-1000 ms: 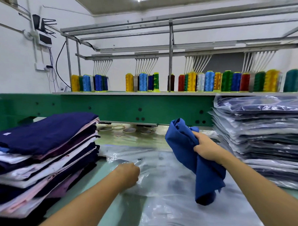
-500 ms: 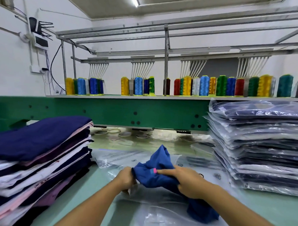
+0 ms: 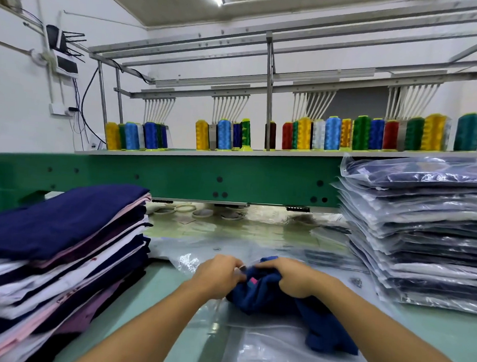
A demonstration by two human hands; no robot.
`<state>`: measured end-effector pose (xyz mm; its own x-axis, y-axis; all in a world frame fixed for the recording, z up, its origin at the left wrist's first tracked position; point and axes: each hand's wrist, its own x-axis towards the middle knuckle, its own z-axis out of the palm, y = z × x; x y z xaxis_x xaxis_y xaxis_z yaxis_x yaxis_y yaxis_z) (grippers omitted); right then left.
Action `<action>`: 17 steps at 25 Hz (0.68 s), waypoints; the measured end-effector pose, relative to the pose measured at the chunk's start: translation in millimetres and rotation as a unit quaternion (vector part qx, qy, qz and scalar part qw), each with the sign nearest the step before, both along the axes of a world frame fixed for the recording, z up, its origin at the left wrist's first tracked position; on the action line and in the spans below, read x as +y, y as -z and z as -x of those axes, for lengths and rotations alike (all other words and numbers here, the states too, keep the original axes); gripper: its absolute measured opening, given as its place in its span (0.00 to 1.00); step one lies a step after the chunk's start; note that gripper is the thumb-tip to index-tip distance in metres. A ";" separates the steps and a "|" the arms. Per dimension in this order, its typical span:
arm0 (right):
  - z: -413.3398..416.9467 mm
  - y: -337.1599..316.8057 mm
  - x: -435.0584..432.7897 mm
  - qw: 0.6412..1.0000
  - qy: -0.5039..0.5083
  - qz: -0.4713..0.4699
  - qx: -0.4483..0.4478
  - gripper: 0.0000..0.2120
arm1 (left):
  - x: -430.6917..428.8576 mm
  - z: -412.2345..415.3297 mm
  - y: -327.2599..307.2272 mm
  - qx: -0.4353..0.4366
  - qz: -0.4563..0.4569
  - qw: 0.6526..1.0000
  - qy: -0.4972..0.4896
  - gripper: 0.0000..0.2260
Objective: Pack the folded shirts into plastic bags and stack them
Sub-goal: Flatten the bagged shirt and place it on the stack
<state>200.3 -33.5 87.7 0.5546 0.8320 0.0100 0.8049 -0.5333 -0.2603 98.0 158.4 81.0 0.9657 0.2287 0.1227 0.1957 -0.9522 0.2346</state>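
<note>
In the middle of the pale green table, the right hand is gripping a crumpled blue cloth shirt, while the left hand is pinching the clear plastic bag just beside it.

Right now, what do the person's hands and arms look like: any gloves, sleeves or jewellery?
The left hand and right hand are bare: no gloves, rings or watch show. Both forearms are uncovered to the picture's edge, with no sleeves, bands or markings in view.
</note>
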 end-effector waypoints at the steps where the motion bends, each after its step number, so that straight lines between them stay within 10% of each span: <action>1: -1.4 -2.8 3.7 1.000 0.003 0.000 -0.002 0.25 | 2.7 0.8 -0.6 0.036 -0.030 0.999 -0.011 0.15; 6: 4.2 -0.8 -26.7 0.997 0.018 0.076 -0.012 0.35 | 12.7 1.2 5.5 0.161 -0.038 0.985 -0.057 0.31; 12: 14.6 22.1 -50.9 0.985 0.041 0.148 -0.082 0.31 | -17.9 -23.0 22.2 -0.002 -0.054 0.998 -0.038 0.14; 17: 6.1 8.2 -13.3 0.999 0.035 0.029 0.015 0.21 | -30.3 -39.6 11.0 -0.087 -0.106 0.991 0.011 0.12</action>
<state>194.2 -46.8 79.5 0.6106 0.7901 -0.0544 0.7577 -0.6028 -0.2500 137.6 128.1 69.9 0.9304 0.1597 0.3300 0.1488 -0.9872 0.0581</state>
